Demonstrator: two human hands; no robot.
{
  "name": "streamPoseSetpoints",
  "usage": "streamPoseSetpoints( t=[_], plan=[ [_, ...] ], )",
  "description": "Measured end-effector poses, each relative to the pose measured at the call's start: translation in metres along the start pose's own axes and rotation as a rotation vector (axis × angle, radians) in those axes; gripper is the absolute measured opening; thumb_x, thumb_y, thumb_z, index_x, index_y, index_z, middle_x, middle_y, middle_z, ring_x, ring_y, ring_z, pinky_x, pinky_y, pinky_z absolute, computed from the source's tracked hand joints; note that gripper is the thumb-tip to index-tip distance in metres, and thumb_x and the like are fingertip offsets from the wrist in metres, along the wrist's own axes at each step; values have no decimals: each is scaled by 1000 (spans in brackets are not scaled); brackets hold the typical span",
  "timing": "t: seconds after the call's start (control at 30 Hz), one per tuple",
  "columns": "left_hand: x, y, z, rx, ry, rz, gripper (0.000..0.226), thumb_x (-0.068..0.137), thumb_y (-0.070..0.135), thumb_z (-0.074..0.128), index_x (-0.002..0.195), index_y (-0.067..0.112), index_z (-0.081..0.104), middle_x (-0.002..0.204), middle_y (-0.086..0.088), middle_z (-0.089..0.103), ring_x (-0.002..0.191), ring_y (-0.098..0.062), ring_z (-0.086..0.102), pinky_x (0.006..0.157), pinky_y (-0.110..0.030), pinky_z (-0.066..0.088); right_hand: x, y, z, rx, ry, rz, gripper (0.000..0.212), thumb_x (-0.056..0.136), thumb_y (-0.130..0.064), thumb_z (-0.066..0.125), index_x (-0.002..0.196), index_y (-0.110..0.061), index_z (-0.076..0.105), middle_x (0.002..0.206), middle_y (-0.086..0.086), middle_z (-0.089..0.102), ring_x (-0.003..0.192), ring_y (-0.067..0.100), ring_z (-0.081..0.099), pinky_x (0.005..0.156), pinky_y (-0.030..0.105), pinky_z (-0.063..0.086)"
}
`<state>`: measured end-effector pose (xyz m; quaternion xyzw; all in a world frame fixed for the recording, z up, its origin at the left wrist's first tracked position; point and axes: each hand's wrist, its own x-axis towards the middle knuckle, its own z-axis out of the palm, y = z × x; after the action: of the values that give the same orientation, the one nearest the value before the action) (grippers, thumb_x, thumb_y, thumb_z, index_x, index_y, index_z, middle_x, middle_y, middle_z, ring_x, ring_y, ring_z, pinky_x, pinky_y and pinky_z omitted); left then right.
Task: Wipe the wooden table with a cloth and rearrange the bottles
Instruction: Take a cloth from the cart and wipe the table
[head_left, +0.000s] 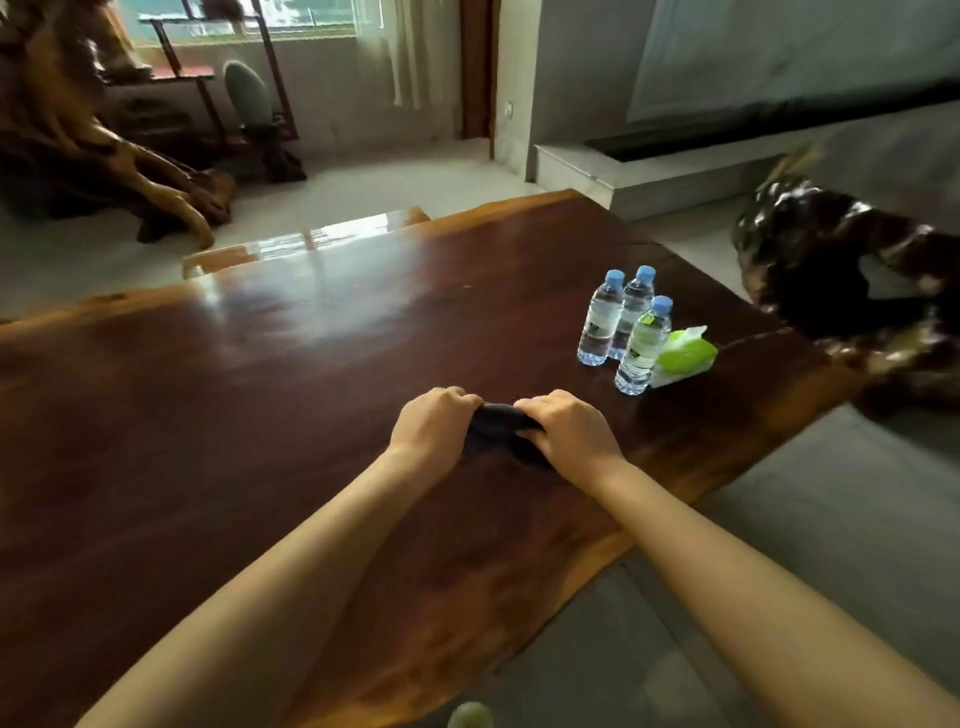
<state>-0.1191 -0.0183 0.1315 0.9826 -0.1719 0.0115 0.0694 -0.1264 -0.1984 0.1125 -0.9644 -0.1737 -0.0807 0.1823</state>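
A dark cloth (498, 427) lies bunched on the polished wooden table (249, 395), near its middle. My left hand (434, 420) grips the cloth's left end and my right hand (569, 428) grips its right end, both with fingers curled over it. Three clear water bottles with blue caps stand close together to the right of my hands: one at the left (601, 319), one behind (635, 306), one nearest me (644, 348).
A green tissue pack (685, 356) lies right beside the nearest bottle. A dark carved wooden seat (841, 280) stands off the table's right end. A root-wood sculpture (93, 156) and a shelf stand at the far left. Grey floor runs along the table's right edge.
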Motion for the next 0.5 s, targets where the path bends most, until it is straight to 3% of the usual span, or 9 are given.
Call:
streamPoseSetpoints(
  t=[0.33, 0.5],
  plan=[
    [93, -21, 64, -19, -172, 19, 38, 78, 14, 64, 115, 14, 58, 112, -8, 62, 105, -31, 57, 81, -38, 47, 63, 70, 58, 28, -212, 73, 29, 90, -22, 54, 119, -17, 56, 112, 5, 65, 103, 25, 52, 90, 39, 44],
    [120, -50, 116, -86, -243, 2, 42, 83, 12, 58, 124, 20, 53, 124, -5, 60, 115, -28, 54, 88, -38, 48, 80, 94, 101, 58, -319, 57, 25, 92, -22, 51, 116, -17, 56, 109, 4, 65, 102, 25, 52, 89, 40, 43]
  ],
)
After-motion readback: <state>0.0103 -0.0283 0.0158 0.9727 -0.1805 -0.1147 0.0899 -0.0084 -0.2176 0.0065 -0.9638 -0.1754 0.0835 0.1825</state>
